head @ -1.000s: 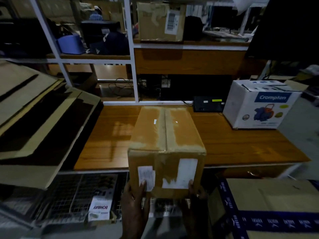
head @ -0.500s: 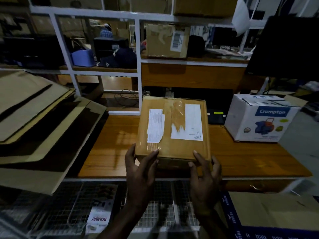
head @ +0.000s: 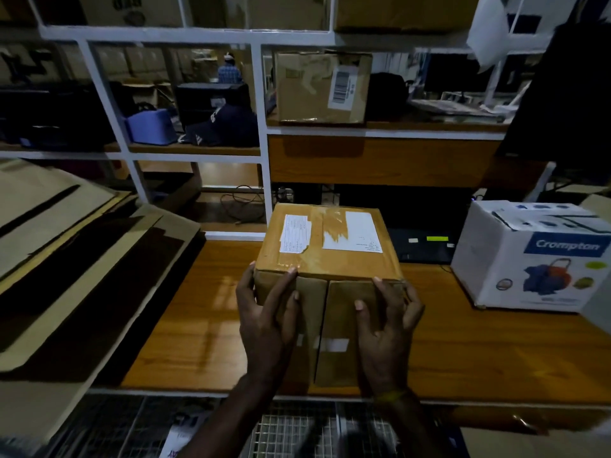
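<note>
- Our left hand (head: pixel 267 312) and right hand (head: pixel 385 328) press on the near face of a taped box (head: pixel 330 262), which stands on the desk (head: pixel 198 325) close to its front edge.
- The fingers of both hands are spread and lie against the cardboard, pinching nothing. The index tips reach the top edge, the outer fingers reach the side corners, and the thumbs rest on the face.
- The flap seam (head: pixel 325 325) runs down between our thumbs, so the box stands on end. We judge it is set this way to turn its paperwork upward.
- A torn label (head: pixel 294 233) and a white sheet (head: pixel 360 231) face up just beyond the fingertips, where we can read them.
- We judge that the wide, two-handed hold steadies the box and squares it on the desk, with a palm on each side of the seam so it cannot twist.
- A white carton (head: pixel 535 259) sits well to the right of the right fingers, apart from the box.
- Flattened cardboard (head: pixel 82 276) slopes well to the left of the left fingers.
- A black device (head: pixel 426 247) lies beyond the right fingertips, behind the box.
</note>
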`<move>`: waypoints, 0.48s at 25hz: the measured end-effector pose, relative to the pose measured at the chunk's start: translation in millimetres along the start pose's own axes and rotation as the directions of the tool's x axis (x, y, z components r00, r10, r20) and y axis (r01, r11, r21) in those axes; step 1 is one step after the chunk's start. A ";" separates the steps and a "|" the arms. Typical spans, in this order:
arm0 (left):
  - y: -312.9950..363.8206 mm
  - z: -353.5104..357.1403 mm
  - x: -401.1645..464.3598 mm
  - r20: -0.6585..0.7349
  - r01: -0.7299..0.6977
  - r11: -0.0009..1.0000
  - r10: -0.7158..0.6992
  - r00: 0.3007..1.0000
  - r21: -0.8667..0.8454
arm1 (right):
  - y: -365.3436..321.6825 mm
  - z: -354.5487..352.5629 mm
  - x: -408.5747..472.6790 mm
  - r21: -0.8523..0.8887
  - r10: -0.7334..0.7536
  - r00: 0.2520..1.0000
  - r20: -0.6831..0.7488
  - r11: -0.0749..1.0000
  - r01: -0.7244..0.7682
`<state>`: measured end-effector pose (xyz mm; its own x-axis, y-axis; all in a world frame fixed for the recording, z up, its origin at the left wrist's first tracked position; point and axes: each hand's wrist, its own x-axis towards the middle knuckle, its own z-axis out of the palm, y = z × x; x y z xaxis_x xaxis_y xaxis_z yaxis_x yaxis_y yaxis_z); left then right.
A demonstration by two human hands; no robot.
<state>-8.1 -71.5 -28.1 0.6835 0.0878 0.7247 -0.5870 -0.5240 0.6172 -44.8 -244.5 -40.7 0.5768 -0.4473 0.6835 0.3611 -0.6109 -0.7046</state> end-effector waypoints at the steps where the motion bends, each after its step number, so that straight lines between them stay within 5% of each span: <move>1: -2.3 5.8 4.8 -0.009 -0.003 1.000 0.003 1.000 0.015 | 6.8 4.3 5.8 0.004 0.005 1.000 0.001 1.000 -0.005; 12: -49.9 52.5 -25.7 0.125 -0.039 0.977 0.012 0.992 0.210 | 78.5 46.5 11.9 -0.163 0.070 0.985 0.159 0.986 -0.044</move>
<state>26.5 -92.1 -93.7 0.7253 -0.0257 0.6880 -0.5087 -0.6933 0.5105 24.5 -267.3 -96.7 0.7100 -0.3796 0.5932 0.2113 -0.6886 -0.6936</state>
